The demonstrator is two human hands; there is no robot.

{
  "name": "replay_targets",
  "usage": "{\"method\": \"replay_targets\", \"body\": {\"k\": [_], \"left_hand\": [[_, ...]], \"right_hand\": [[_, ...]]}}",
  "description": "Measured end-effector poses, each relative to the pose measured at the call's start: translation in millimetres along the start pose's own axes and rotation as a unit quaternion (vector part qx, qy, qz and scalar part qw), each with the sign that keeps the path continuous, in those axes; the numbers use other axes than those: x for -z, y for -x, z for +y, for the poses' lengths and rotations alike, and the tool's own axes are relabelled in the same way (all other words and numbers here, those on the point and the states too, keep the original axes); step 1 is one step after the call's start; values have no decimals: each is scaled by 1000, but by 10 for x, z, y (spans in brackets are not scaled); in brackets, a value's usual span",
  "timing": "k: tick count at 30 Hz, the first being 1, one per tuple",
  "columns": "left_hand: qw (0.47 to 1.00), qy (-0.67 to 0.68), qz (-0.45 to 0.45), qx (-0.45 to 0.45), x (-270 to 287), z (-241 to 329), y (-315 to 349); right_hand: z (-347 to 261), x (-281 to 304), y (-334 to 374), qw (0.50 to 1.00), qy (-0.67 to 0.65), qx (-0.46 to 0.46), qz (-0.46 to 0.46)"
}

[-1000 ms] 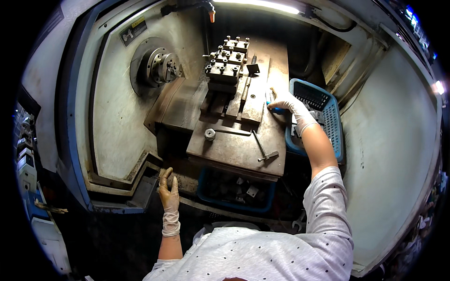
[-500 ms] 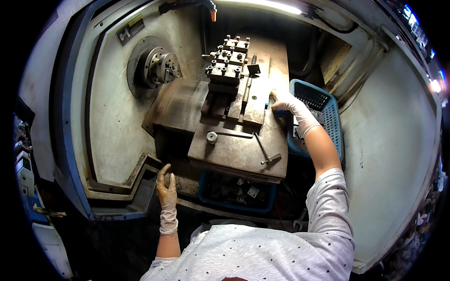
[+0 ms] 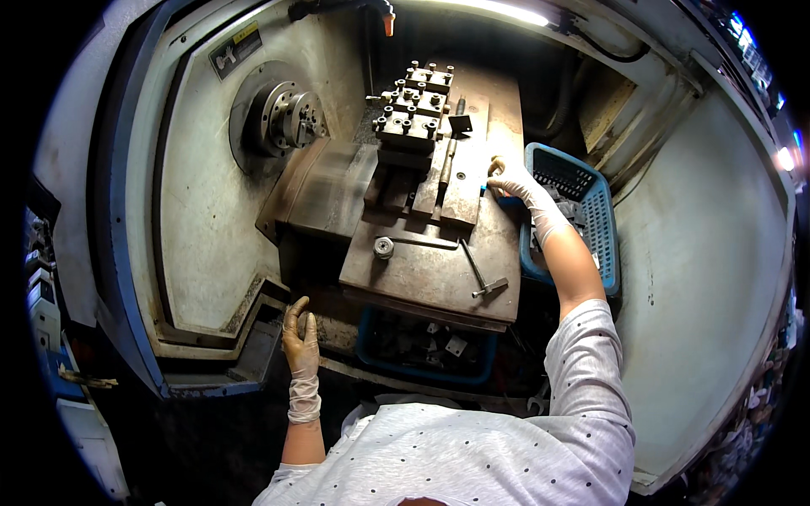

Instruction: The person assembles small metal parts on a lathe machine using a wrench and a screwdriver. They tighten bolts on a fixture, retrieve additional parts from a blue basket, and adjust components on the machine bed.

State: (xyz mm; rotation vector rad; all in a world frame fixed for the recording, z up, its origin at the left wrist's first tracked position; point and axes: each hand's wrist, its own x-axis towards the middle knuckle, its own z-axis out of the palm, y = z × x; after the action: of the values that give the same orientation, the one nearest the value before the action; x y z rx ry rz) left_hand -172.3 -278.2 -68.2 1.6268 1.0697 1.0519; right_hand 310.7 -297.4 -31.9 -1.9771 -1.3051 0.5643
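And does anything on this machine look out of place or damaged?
Slightly: the grey metal T-shaped tool lies loose and slanted near the front right corner of the brownish metal plate, out of line with its edges. No clear damage shows.

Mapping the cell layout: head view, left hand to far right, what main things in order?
Left hand → toolholders → right hand → upper blue basket → pale side panel.
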Motion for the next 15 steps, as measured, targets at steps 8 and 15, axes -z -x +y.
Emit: {"method": "replay_targets", "body": {"k": [8,15], "left_hand": [[999,-33,-4,-13,-74,133,-5],[1000,17,-2,13,-21,111,-3]], "right_hand": [[-216,-10,69,998,51,-32,13],[-221,-11,-57,964,261,3,43]]}}
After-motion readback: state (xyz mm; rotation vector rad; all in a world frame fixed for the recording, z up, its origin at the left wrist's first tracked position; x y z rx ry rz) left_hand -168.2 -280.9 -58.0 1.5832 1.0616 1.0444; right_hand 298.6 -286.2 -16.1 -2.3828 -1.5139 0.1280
